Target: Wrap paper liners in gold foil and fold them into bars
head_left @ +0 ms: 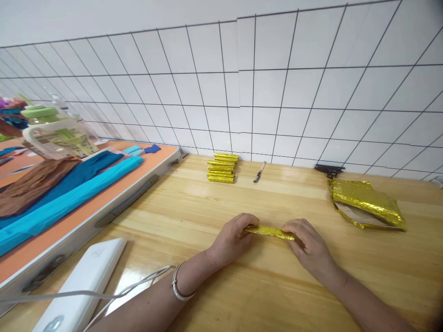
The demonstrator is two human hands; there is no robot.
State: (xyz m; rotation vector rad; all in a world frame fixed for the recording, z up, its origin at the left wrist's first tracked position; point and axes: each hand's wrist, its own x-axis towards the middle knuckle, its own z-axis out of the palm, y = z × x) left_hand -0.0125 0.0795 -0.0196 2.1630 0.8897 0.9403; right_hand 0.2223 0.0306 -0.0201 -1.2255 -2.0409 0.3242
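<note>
A narrow strip of folded gold foil [270, 231] is held level between my two hands, above the wooden table. My left hand [233, 240] pinches its left end, fingers closed round it. At the right end, my right hand [308, 244] grips the foil between thumb and fingers. Further back, near the wall, lies a row of several folded gold strips [221, 168]. On the right rests a larger stack of gold foil sheets [368, 200], partly opened at its front edge, with a black clip [329, 170] behind it.
A pen [259, 172] lies near the wall. At front left are a white power bank [83, 286] and a cable [138, 287]. An orange-topped surface [152, 162] on the left bears blue and brown cloth and a clear container with a green lid [39, 113].
</note>
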